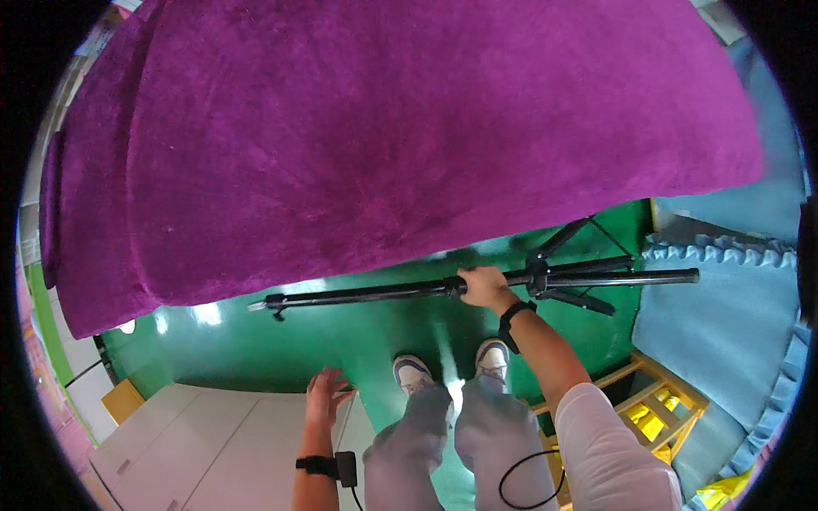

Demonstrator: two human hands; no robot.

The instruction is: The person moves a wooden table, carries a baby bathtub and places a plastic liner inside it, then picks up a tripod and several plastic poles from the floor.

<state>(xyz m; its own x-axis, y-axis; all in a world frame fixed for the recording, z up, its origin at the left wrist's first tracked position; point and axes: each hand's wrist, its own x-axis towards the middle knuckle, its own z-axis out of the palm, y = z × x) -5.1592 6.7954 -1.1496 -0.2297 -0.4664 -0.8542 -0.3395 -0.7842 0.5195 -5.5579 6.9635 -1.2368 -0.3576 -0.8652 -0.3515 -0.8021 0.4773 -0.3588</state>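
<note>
A black tripod stand lies sideways in the air across the middle, over the green floor. My right hand is closed round its pole, close to the leg joint. The stand's legs point right and are partly spread, while the thin silver tip points left. Lower left, my left hand is empty, with its fingers apart and slightly bent. It is beside the white cabinet, well away from the stand.
A large purple plush-covered surface fills the far side, just beyond the stand. Light-blue ruffled fabric covers something at right. Near it is a wooden frame with yellow cloth. White cabinets line the lower left. My shoes are on the green floor.
</note>
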